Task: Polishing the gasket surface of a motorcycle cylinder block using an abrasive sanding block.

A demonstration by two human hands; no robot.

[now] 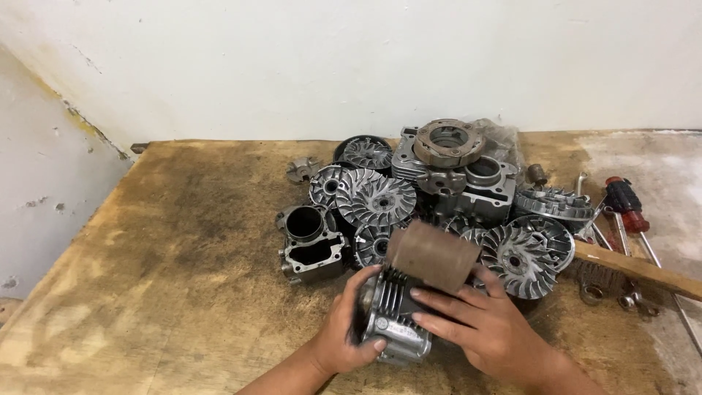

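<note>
My left hand (349,329) grips the near left side of a finned metal engine cylinder (391,322) that lies on the wooden table (183,256). The cylinder's rusty brown sleeve (433,252) points away from me. My right hand (482,322) lies over the cylinder's right side, fingers spread across the fins. Both hands hold the same part.
Behind the hands is a heap of engine parts: another cylinder block (311,245), several finned pulley discs (376,199), a clutch hub (447,140). At the right lie a wooden-handled wire brush (636,269), a red screwdriver (629,207) and wrenches. A white wall stands behind.
</note>
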